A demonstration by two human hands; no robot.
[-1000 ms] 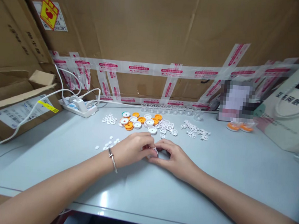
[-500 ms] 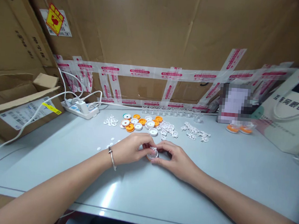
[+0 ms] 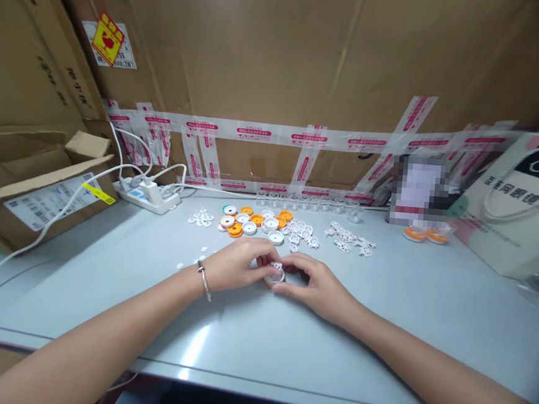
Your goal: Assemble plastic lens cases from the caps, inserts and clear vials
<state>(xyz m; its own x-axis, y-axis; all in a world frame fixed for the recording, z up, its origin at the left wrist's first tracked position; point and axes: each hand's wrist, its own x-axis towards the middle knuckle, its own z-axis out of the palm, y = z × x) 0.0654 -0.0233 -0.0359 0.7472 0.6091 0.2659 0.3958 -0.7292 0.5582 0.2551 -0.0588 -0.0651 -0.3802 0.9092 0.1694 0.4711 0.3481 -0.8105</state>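
Observation:
My left hand (image 3: 241,263), with a silver bangle at the wrist, pinches a small white openwork plastic part (image 3: 276,265) over a round cup-like piece. This round piece (image 3: 273,282) has a pale rim and orange low on its side; it sits at the table's middle. My right hand (image 3: 316,286) closes on its right side with thumb and fingers. The fingertips partly cover both parts. Just beyond lie orange rings (image 3: 235,230) and white rings (image 3: 276,237), with loose white openwork parts (image 3: 298,230) beside them.
Clear cups (image 3: 297,202) line the back. Small white discs (image 3: 201,216) lie left, more openwork parts (image 3: 344,234) right. Orange-and-white pieces with clear tops (image 3: 415,233) stand near a paper bag (image 3: 506,208). A power strip (image 3: 153,198) and open carton (image 3: 40,202) are at left.
The view has shifted slightly. Both hands stay at the round piece, with only a slight shift of the fingers and the white part.

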